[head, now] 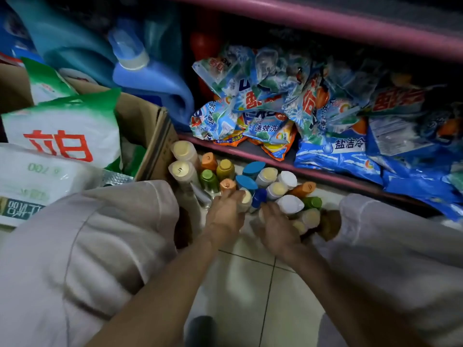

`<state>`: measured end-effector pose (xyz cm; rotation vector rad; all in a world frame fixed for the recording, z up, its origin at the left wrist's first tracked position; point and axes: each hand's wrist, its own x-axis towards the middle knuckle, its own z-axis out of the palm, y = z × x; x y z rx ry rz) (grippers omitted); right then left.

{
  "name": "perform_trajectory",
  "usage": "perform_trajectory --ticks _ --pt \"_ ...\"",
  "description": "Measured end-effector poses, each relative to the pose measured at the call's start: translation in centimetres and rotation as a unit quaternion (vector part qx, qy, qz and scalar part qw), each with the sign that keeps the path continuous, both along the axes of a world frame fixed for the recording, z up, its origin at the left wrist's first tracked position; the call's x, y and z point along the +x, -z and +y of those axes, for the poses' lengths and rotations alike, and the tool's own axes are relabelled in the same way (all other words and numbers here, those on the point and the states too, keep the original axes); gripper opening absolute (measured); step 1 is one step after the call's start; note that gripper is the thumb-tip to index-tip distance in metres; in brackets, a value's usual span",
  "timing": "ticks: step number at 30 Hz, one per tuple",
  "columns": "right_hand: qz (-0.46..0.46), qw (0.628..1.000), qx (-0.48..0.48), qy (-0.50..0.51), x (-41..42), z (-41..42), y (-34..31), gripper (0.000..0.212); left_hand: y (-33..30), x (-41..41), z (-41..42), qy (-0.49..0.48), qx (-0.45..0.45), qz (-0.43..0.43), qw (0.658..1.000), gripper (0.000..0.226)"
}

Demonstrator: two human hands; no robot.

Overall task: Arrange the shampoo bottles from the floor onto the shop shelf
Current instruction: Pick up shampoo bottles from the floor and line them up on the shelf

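Several shampoo bottles point(253, 181) stand packed together on the tiled floor, seen from above, with cream, orange, green, blue and white caps. My left hand point(224, 212) is closed around a cream-capped bottle point(246, 198) at the near edge of the cluster. My right hand point(275, 225) grips another pale bottle point(261, 214) just to the right; its fingers hide most of it. The pink shop shelf point(325, 175) runs right behind the bottles.
The lowest shelf level is heaped with blue detergent powder bags point(288, 116). A cardboard box point(150, 136) with green-and-white bags stands at the left, a large blue detergent jug point(150, 78) behind it. My knees in pale trousers point(100, 246) flank the bottles.
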<state>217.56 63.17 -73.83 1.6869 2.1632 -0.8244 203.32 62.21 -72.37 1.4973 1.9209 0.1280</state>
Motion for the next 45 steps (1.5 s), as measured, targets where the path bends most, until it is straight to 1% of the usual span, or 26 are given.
perform_trajectory --ticks 1,3,6,8,11,12,15,17,20,21,23,24,29,32,35,37,39,41,45 --pt "0.0 1.0 0.01 -0.001 -0.1 -0.1 0.4 0.049 0.2 0.1 0.4 0.016 -0.001 0.009 1.0 0.052" --pt "-0.028 0.999 0.031 -0.022 -0.3 -0.3 1.1 0.047 0.6 0.3 1.1 0.049 0.002 0.022 0.999 0.052" --pt "-0.084 0.994 0.044 -0.045 -0.2 -0.5 1.8 0.055 1.0 0.2 1.4 0.066 0.0 0.028 0.997 0.053" --pt "-0.107 0.991 0.048 -0.067 0.1 -0.6 2.3 0.06 1.3 0.2 1.3 0.084 -0.004 0.061 0.995 0.062" --pt "-0.121 0.988 0.035 -0.09 0.6 -1.1 3.1 0.062 1.9 0.2 1.5 0.137 -0.008 0.123 0.983 0.082" --pt "-0.128 0.987 0.033 -0.096 0.9 -1.3 3.3 0.063 2.1 0.2 1.8 0.156 -0.006 0.139 0.978 0.084" --pt "-0.147 0.982 0.038 -0.111 1.3 -1.7 4.2 0.065 2.7 0.4 2.3 0.202 0.012 0.153 0.967 0.073" --pt "-0.155 0.978 0.035 -0.134 1.5 -2.2 4.6 0.062 3.1 0.7 2.3 0.208 0.019 0.154 0.966 0.068" --pt "-0.16 0.973 0.099 -0.132 1.6 -2.3 4.4 0.054 3.8 0.7 1.9 0.213 0.008 0.162 0.964 0.069" --pt "-0.155 0.976 0.08 -0.13 1.6 -2.3 4.5 0.051 4.1 0.6 1.8 0.219 0.001 0.168 0.961 0.068" --pt "-0.151 0.979 0.014 -0.135 1.4 -2.4 4.8 0.044 4.6 0.4 1.5 0.232 -0.011 0.173 0.957 0.065" --pt "-0.147 0.98 0.005 -0.132 1.2 -2.2 4.7 0.042 4.7 0.2 1.5 0.234 -0.016 0.171 0.957 0.062" --pt "-0.086 0.994 -0.011 -0.068 1.0 -1.6 3.3 0.032 3.6 -0.3 1.3 0.214 -0.037 0.172 0.961 0.046" --pt "-0.043 0.998 -0.04 0.001 1.0 -1.9 2.0 0.029 2.0 -1.0 0.5 0.196 -0.052 0.166 0.965 0.039" --pt "-0.015 0.996 -0.065 0.065 1.0 -1.7 -0.7 0.032 -1.0 -1.8 -0.7 0.162 -0.039 0.145 0.975 0.033" --pt "0.02 0.991 -0.08 0.103 1.2 -0.9 -3.3 0.032 -3.5 -2.1 -0.8 0.132 -0.031 0.129 0.982 0.034" --pt "0.075 0.981 -0.083 0.161 1.6 -0.3 -6.7 0.03 -6.7 -2.5 -0.9 0.102 -0.014 0.115 0.988 0.034" --pt "0.146 0.961 -0.078 0.222 2.2 0.1 -10.3 0.027 -9.8 -3.0 -0.8 0.061 0.03 0.102 0.992 0.028" --pt "0.295 0.901 -0.064 0.312 3.6 1.0 -18.4 0.019 -16.7 -4.7 -0.5 -0.049 0.139 0.058 0.987 0.028"
